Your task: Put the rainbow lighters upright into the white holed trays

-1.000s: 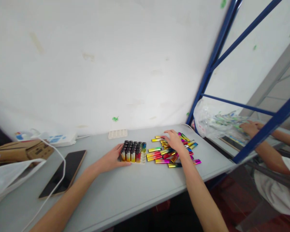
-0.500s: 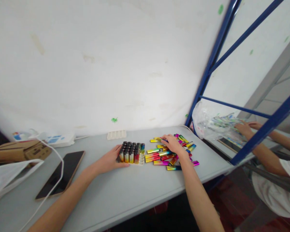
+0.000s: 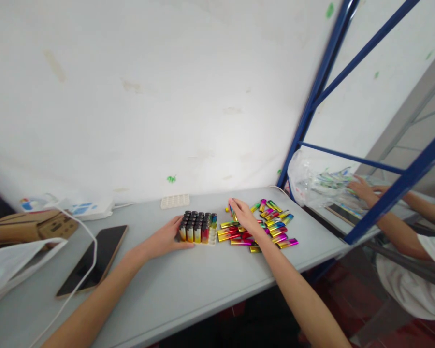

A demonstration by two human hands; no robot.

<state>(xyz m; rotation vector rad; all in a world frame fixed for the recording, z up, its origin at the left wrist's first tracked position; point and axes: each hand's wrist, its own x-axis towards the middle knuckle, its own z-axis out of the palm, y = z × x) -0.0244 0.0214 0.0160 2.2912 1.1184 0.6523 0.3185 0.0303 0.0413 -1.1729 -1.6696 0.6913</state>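
Several lighters (image 3: 196, 227) with black tops stand upright in rows in a small white tray (image 3: 212, 237) on the grey desk. My left hand (image 3: 167, 238) is wrapped round the left side of this block, thumb along its front. The tray's right end shows bare slots, with one blue-green lighter behind them. My right hand (image 3: 243, 215) pinches a shiny lighter (image 3: 233, 212), tilted, just above the desk between the tray and the pile. Below and right of that hand lies a loose pile of metallic rainbow-coloured lighters (image 3: 279, 231), partly hidden by my wrist.
Behind the block lies another white slotted tray (image 3: 175, 201). At left are a phone (image 3: 94, 261) with a white cable across it, a cardboard box (image 3: 32, 227) and a white power strip (image 3: 90, 209). A blue metal frame (image 3: 308, 111) stands at right; beyond it a co-worker's hands handle plastic packaging.
My right hand has lifted off the pile and moved left towards the tray, now with a lighter in its fingers. My left hand has stayed on the block.
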